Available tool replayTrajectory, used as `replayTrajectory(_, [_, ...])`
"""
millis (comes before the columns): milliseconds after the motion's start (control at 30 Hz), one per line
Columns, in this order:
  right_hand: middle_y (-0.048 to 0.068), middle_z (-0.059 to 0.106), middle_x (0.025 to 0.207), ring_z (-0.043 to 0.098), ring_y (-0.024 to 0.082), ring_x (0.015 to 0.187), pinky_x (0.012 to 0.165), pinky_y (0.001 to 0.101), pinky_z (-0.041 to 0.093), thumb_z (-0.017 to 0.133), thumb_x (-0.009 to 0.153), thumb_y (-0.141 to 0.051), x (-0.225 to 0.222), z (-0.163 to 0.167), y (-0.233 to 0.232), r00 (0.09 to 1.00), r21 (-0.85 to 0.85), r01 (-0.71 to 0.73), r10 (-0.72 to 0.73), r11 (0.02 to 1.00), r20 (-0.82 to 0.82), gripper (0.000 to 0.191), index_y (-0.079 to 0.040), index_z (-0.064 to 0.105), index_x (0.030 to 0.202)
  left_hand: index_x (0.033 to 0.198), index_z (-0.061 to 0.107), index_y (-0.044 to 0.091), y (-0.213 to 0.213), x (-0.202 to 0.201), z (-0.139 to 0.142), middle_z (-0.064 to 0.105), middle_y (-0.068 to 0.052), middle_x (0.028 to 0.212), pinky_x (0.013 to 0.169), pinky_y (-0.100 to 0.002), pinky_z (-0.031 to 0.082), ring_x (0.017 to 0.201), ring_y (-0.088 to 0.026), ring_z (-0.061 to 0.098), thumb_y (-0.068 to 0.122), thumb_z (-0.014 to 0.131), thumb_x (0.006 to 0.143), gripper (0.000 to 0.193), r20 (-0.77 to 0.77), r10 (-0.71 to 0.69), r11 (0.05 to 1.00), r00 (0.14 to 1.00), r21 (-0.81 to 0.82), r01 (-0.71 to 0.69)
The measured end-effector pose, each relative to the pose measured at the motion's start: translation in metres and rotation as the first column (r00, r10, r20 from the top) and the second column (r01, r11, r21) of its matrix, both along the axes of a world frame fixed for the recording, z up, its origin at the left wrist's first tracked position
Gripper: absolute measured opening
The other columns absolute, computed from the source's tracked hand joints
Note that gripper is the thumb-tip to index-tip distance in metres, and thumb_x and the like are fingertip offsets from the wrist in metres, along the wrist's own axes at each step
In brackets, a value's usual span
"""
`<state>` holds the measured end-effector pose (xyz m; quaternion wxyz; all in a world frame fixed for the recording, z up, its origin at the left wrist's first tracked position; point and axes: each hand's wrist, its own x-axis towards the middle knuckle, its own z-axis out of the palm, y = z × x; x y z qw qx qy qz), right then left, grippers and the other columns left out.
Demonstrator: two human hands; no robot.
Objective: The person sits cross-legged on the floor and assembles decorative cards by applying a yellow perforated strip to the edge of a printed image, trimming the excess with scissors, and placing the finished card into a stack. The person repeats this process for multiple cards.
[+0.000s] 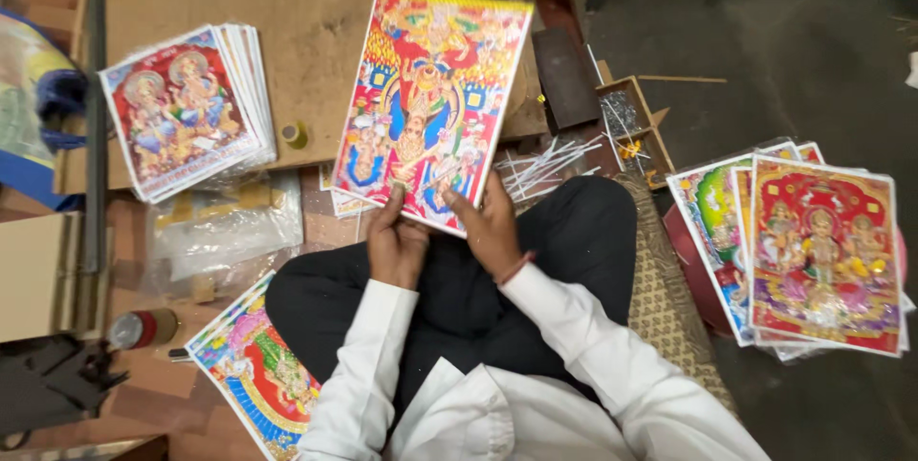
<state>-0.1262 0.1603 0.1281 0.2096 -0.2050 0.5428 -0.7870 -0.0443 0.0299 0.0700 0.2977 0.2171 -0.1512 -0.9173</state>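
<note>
A large colourful printed picture (432,102), mostly red, yellow and blue, is held up in front of me over my crossed legs in black trousers. My left hand (395,243) grips its near edge from below at the left. My right hand (491,227), with a band at the wrist, grips the same near edge at the right. Both arms wear white sleeves. The picture tilts away from me, its far edge with a gold strip toward the wooden board (287,2).
A stack of similar pictures (186,107) lies on the board at left. Another stack (822,246) sits at right on the floor, and one picture (253,365) lies near my left knee. White sticks (550,164), a small cardboard box (626,121), a tape roll (295,134) and plastic bags (225,227) surround me.
</note>
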Motion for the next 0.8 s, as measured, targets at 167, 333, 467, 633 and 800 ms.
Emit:
replayTrajectory(167, [0.013, 0.072, 0.122, 0.072, 0.019, 0.105, 0.095, 0.0360, 0.058, 0.071, 0.094, -0.005, -0.077, -0.076, -0.011, 0.894, -0.064, -0.268, 0.272, 0.961, 0.357, 0.041, 0.003, 0.059, 0.132, 0.112, 0.060, -0.012, -0.031, 0.014, -0.027, 0.070, -0.025, 0.112, 0.078, -0.052, 0.064, 0.094, -0.038, 0.072, -0.002, 0.069, 0.100, 0.018, 0.093, 0.082, 0.970, 0.992, -0.236, -0.058])
replayTrajectory(333, [0.016, 0.073, 0.121, 0.075, 0.025, 0.102, 0.094, 0.0461, 0.063, 0.071, 0.096, -0.005, -0.125, -0.130, -0.043, 0.829, -0.006, -0.417, 0.383, 0.909, 0.407, 0.042, 0.007, 0.057, 0.134, 0.116, 0.059, -0.002, -0.080, 0.011, -0.070, 0.067, -0.011, 0.090, 0.049, -0.032, 0.053, 0.068, -0.020, 0.064, -0.001, 0.072, 0.086, 0.032, 0.410, 0.296, 0.912, 0.863, -0.389, -0.128])
replayTrajectory(467, [0.018, 0.076, 0.116, 0.077, 0.022, 0.100, 0.092, 0.0368, 0.063, 0.081, 0.087, 0.001, -0.119, -0.149, -0.043, 0.986, 0.281, -0.132, 0.097, 0.950, 0.135, 0.056, 0.013, 0.053, 0.135, 0.139, 0.053, 0.003, -0.085, -0.015, -0.100, 0.072, -0.013, 0.104, 0.052, -0.028, 0.062, 0.075, -0.016, 0.074, -0.009, 0.074, 0.084, 0.060, 0.424, 0.460, 0.830, 0.780, -0.518, -0.208])
replayTrajectory(633, [0.017, 0.076, 0.112, 0.076, 0.021, 0.099, 0.083, 0.0310, 0.064, 0.089, 0.075, 0.009, -0.072, -0.149, -0.018, 0.952, 0.495, 0.103, 0.059, 0.863, -0.301, 0.075, 0.010, 0.050, 0.139, 0.137, 0.062, -0.002, -0.076, -0.018, -0.125, 0.073, -0.018, 0.114, 0.050, -0.026, 0.059, 0.069, -0.015, 0.069, -0.007, 0.070, 0.089, 0.049, 0.489, 0.496, 0.822, 0.717, -0.531, -0.206])
replayTrajectory(800, [0.017, 0.076, 0.119, 0.079, 0.020, 0.101, 0.081, 0.0287, 0.068, 0.084, 0.080, 0.012, -0.066, -0.149, -0.019, 0.963, 0.543, 0.127, 0.028, 0.830, -0.268, 0.066, 0.006, 0.057, 0.140, 0.132, 0.062, -0.005, -0.078, -0.012, -0.136, 0.072, -0.016, 0.120, 0.053, -0.026, 0.061, 0.077, -0.017, 0.072, -0.005, 0.067, 0.092, 0.040, 0.476, 0.493, 0.843, 0.728, -0.468, -0.265])
